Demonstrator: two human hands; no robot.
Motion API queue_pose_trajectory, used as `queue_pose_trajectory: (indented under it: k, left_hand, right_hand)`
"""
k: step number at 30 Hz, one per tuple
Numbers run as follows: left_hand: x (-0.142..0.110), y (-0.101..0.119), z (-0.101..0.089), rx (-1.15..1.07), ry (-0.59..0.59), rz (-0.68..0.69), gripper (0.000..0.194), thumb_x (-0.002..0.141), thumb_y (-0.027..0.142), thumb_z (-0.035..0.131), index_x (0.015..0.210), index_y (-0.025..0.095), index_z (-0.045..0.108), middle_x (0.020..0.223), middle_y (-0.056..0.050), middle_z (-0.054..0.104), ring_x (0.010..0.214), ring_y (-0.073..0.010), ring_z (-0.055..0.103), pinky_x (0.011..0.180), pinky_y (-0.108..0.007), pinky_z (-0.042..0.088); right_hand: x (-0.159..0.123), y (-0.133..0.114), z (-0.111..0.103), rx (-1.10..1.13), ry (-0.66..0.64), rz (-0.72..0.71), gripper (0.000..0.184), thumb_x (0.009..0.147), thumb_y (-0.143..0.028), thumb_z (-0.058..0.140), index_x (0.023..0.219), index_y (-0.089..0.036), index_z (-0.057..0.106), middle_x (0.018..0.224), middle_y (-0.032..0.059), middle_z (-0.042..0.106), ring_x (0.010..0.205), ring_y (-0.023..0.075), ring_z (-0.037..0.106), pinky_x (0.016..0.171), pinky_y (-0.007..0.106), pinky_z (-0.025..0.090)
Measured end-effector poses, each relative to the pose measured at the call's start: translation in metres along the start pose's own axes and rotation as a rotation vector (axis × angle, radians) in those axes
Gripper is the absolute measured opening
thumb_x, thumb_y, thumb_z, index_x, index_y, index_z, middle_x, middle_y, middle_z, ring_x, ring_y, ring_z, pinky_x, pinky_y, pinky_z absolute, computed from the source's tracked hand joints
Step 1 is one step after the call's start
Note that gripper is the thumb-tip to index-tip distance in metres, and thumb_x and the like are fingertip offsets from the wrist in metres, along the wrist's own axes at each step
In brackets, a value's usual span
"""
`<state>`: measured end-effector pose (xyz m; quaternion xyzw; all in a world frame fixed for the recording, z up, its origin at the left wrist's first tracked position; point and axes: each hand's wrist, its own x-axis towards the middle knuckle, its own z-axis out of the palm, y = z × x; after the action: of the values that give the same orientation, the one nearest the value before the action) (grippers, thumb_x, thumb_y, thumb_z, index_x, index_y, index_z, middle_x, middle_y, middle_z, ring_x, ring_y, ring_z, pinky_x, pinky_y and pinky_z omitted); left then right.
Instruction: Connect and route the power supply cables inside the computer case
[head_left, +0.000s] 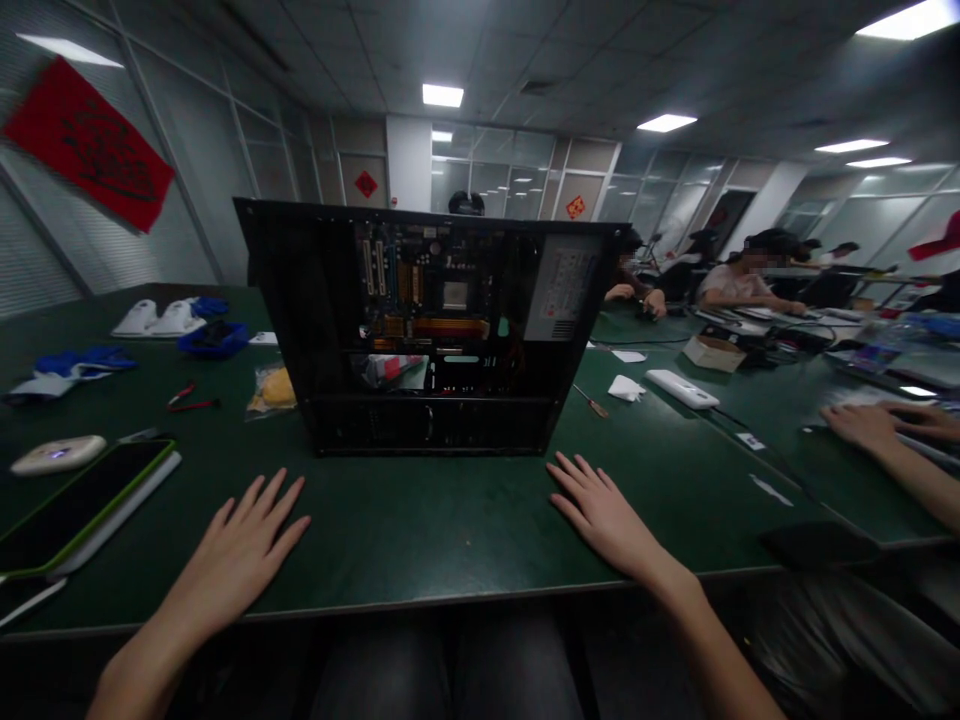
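A black computer case [427, 428] stands on the green table [420, 530] in front of me, its open side facing me. Inside it show a motherboard [420, 270] with a square metallic chip, and a power supply [559, 290] with a white label at the upper right. My left hand [244, 540] lies flat on the table, left of the case's lower edge, fingers spread. My right hand [600, 510] rests palm down by the lower right corner of the case, fingers apart. Neither hand holds anything.
On the left lie a green-edged phone [97, 495], a white oval device [58, 455], pliers [193, 402], a bagged yellow item [276, 390] and a blue tray [214, 342]. To the right are a screwdriver [592, 402], crumpled tissue [626, 388], a power strip [681, 389] and another person's hands [862, 425].
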<state>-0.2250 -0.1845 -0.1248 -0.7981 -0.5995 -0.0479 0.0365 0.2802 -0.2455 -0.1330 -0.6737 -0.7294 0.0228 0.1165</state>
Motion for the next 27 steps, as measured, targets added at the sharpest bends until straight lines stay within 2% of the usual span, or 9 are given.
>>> queue_pose_trajectory:
  k: [4, 7, 10, 13, 16, 18, 21, 24, 27]
  left_hand:
    - [-0.001, -0.001, 0.0, 0.002, -0.011, -0.02, 0.065, 0.096, 0.052, 0.03, 0.153, 0.02, 0.035, 0.162, -0.009, 0.025, 0.15, -0.0362, 0.022, 0.116, -0.062, 0.028]
    - [0.001, 0.001, -0.003, -0.035, 0.01, -0.056, 0.066, 0.095, 0.055, 0.033, 0.15, 0.02, 0.042, 0.159, -0.01, 0.031, 0.148, -0.0363, 0.028, 0.115, -0.062, 0.031]
    - [0.0, 0.001, -0.006, -0.088, 0.04, -0.075, 0.064, 0.093, 0.055, 0.036, 0.144, 0.02, 0.052, 0.155, -0.009, 0.04, 0.145, -0.0343, 0.034, 0.116, -0.059, 0.032]
    - [-0.002, 0.0, -0.007, -0.119, 0.057, -0.102, 0.063, 0.092, 0.056, 0.036, 0.14, 0.019, 0.058, 0.153, -0.008, 0.045, 0.144, -0.0324, 0.038, 0.117, -0.056, 0.033]
    - [-0.003, 0.0, -0.007, -0.137, 0.09, -0.119, 0.062, 0.091, 0.056, 0.038, 0.136, 0.019, 0.061, 0.15, -0.009, 0.049, 0.141, -0.0324, 0.042, 0.116, -0.056, 0.035]
    - [-0.005, -0.001, -0.006, -0.148, 0.13, -0.109, 0.059, 0.09, 0.055, 0.041, 0.133, 0.021, 0.064, 0.146, -0.008, 0.053, 0.139, -0.0325, 0.045, 0.115, -0.056, 0.037]
    - [-0.007, -0.003, -0.007, -0.147, 0.195, -0.091, 0.055, 0.09, 0.055, 0.045, 0.126, 0.022, 0.069, 0.14, -0.007, 0.059, 0.134, -0.0325, 0.051, 0.112, -0.054, 0.042]
    - [-0.009, -0.002, -0.011, -0.127, 0.239, -0.079, 0.049, 0.09, 0.053, 0.047, 0.121, 0.025, 0.072, 0.135, -0.006, 0.063, 0.128, -0.0305, 0.057, 0.109, -0.048, 0.047]
    - [-0.009, 0.003, -0.016, -0.112, 0.235, -0.092, 0.048, 0.09, 0.052, 0.046, 0.12, 0.026, 0.073, 0.134, -0.006, 0.064, 0.126, -0.0304, 0.059, 0.106, -0.047, 0.05]
  right_hand:
    - [-0.001, 0.0, -0.001, 0.024, 0.043, 0.004, 0.054, 0.099, -0.051, 0.041, 0.144, -0.021, 0.052, 0.155, 0.0093, 0.041, 0.147, 0.033, 0.03, 0.118, 0.058, 0.027]
    - [-0.002, -0.008, -0.008, 0.114, 0.147, -0.047, 0.045, 0.099, -0.044, 0.045, 0.13, -0.018, 0.063, 0.14, 0.0138, 0.058, 0.133, 0.0315, 0.052, 0.111, 0.053, 0.041]
    - [0.006, -0.029, -0.034, 0.261, 0.295, -0.133, 0.035, 0.1, -0.038, 0.045, 0.122, -0.019, 0.064, 0.121, 0.0131, 0.069, 0.111, 0.0246, 0.066, 0.099, 0.043, 0.053]
    - [0.042, -0.061, -0.077, 0.329, 0.355, -0.316, 0.029, 0.1, -0.032, 0.047, 0.119, -0.019, 0.064, 0.119, 0.0113, 0.069, 0.111, 0.0228, 0.064, 0.1, 0.04, 0.051]
    - [0.108, -0.089, -0.113, 0.35, 0.226, -0.487, 0.028, 0.099, -0.028, 0.049, 0.118, -0.02, 0.067, 0.118, 0.0091, 0.07, 0.11, 0.0217, 0.065, 0.1, 0.037, 0.049]
    - [0.158, -0.102, -0.123, 0.312, 0.043, -0.432, 0.029, 0.098, -0.029, 0.05, 0.117, -0.02, 0.069, 0.119, 0.0087, 0.071, 0.108, 0.0218, 0.066, 0.096, 0.033, 0.049]
    - [0.216, -0.118, -0.115, 0.132, -0.321, -0.257, 0.031, 0.096, -0.032, 0.053, 0.114, -0.016, 0.072, 0.118, 0.0118, 0.072, 0.102, 0.0245, 0.069, 0.086, 0.031, 0.052]
    - [0.24, -0.132, -0.097, -0.006, -0.54, -0.187, 0.036, 0.09, -0.038, 0.06, 0.118, -0.018, 0.07, 0.119, 0.0118, 0.072, 0.101, 0.0268, 0.069, 0.081, 0.033, 0.054]
    - [0.237, -0.137, -0.086, -0.04, -0.578, -0.194, 0.039, 0.082, -0.035, 0.068, 0.118, -0.02, 0.07, 0.119, 0.0125, 0.072, 0.099, 0.0293, 0.07, 0.074, 0.035, 0.054]
